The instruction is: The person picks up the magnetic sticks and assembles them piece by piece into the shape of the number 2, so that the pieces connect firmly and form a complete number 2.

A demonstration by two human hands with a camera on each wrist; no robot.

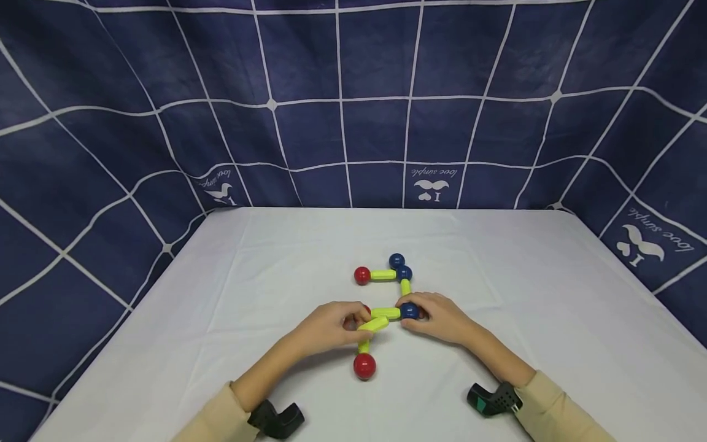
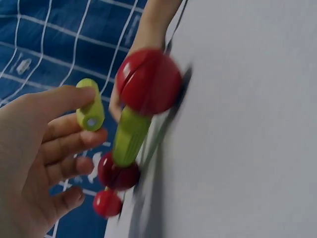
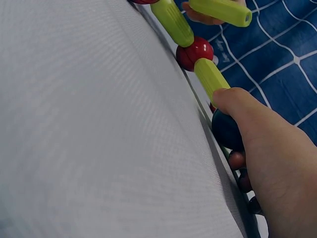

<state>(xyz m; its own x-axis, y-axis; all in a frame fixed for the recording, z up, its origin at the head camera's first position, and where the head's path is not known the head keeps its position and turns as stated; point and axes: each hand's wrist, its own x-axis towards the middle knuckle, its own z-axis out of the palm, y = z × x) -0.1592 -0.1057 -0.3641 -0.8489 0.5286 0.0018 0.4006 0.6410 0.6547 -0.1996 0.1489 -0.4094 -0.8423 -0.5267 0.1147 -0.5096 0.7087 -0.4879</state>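
My left hand pinches a loose yellow-green rod between thumb and forefinger, above the table and apart from the other pieces. Below it runs a zigzag of balls and rods. The near red ball joins a rod leading to another red ball, mostly hidden by my left hand in the head view. From there a rod reaches a blue ball, which my right hand grips from the right, thumb on the near side.
Farther back, a rod runs from the gripped ball to another blue ball. A rod links that one to a red ball; one more blue ball sits behind. White cloth covers the table; a navy checked curtain surrounds it.
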